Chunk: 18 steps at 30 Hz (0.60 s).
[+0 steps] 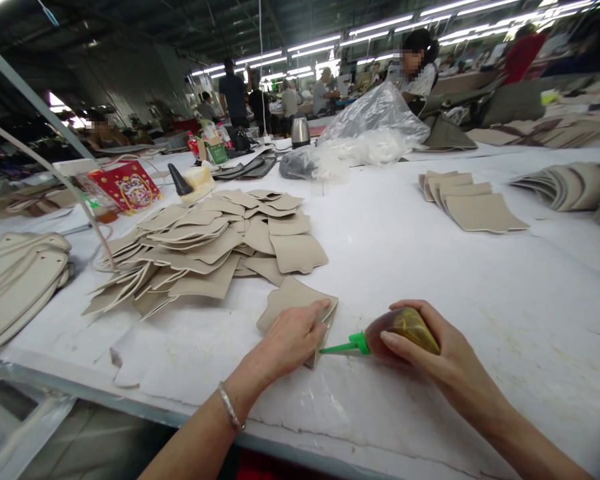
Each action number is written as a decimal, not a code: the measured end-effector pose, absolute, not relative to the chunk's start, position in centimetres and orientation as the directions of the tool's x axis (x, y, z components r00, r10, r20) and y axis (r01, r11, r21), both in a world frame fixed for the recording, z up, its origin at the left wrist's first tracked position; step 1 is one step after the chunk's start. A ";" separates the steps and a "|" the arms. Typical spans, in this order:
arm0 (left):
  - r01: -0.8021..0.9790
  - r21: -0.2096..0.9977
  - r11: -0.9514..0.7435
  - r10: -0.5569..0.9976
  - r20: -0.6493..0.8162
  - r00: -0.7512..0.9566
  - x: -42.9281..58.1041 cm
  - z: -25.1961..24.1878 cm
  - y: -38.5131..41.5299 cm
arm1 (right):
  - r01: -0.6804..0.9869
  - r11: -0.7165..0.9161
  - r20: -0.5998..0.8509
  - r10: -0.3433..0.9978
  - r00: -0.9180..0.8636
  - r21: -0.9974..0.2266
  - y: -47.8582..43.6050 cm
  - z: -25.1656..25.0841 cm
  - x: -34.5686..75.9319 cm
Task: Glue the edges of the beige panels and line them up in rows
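My left hand [296, 337] lies on a beige leather-like piece [285, 298], its index finger stretched out near the far right corner. That hand partly hides the piece, which rests flat on the table. My right hand [437, 347] is wrapped round a squeeze bottle [403, 331] of amber-brown liquid, tilted on its side. The bottle's green nozzle [347, 346] points left, its tip at the right edge of the piece beside my left fingers. Just beyond my left hand spreads a loose heap of similar beige pieces [205, 250].
A short row of beige pieces [480, 207] lies at the right, with curved stacked pieces [575, 187] beyond. Larger panels [20, 280] sit at the left edge. Further back are a red bag [125, 187], a kettle [300, 130] and plastic wrapping [375, 127]. People work behind.
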<state>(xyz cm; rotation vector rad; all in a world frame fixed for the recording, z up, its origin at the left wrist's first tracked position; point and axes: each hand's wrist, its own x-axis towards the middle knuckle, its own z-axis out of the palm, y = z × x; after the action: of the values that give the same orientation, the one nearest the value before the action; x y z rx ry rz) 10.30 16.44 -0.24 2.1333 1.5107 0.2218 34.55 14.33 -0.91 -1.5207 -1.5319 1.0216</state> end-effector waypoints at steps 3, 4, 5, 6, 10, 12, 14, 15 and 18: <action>0.839 0.488 -0.241 0.920 -0.162 0.358 10.4 -0.3 16.4 | 0.404 -0.010 -0.027 0.999 -0.037 -0.915 14.4 -1.1 34.7; 0.837 0.491 -0.242 0.920 -0.158 0.358 10.4 -0.4 16.4 | 0.411 -0.010 -0.012 1.000 -0.003 -0.912 14.5 -1.1 34.8; 0.833 0.496 -0.244 0.920 -0.153 0.360 10.4 -0.4 16.4 | 0.419 -0.010 0.004 0.999 0.032 -0.908 14.6 -1.2 34.8; 0.829 0.503 -0.246 0.920 -0.149 0.363 10.4 -0.5 16.4 | 0.426 -0.011 0.015 0.998 0.057 -0.905 14.7 -1.2 34.8; 0.828 0.501 -0.251 0.919 -0.147 0.367 10.4 -0.4 16.4 | 0.425 -0.005 -0.016 1.000 -0.022 -0.905 14.5 -1.3 34.6; 0.830 0.498 -0.251 0.917 -0.151 0.368 10.3 -0.3 16.4 | 0.416 -0.003 -0.035 0.997 -0.070 -0.909 14.4 -1.3 34.5; 0.825 0.507 -0.249 0.918 -0.148 0.368 10.3 -0.2 16.4 | 0.422 -0.005 -0.023 0.999 -0.038 -0.907 14.5 -1.4 34.6; 0.822 0.513 -0.247 0.919 -0.145 0.367 10.3 -0.2 16.4 | 0.431 -0.006 -0.007 1.000 0.000 -0.902 14.5 -1.5 34.6; 0.819 0.517 -0.248 0.919 -0.142 0.368 10.3 -0.3 16.4 | 0.439 -0.007 0.015 0.999 0.048 -0.898 14.4 -1.6 34.6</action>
<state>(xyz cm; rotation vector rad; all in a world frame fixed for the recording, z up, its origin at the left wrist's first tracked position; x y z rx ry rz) 10.27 16.38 -0.31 2.1212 1.4985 0.2567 34.58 14.39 -1.59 -1.5551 -1.4965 0.9177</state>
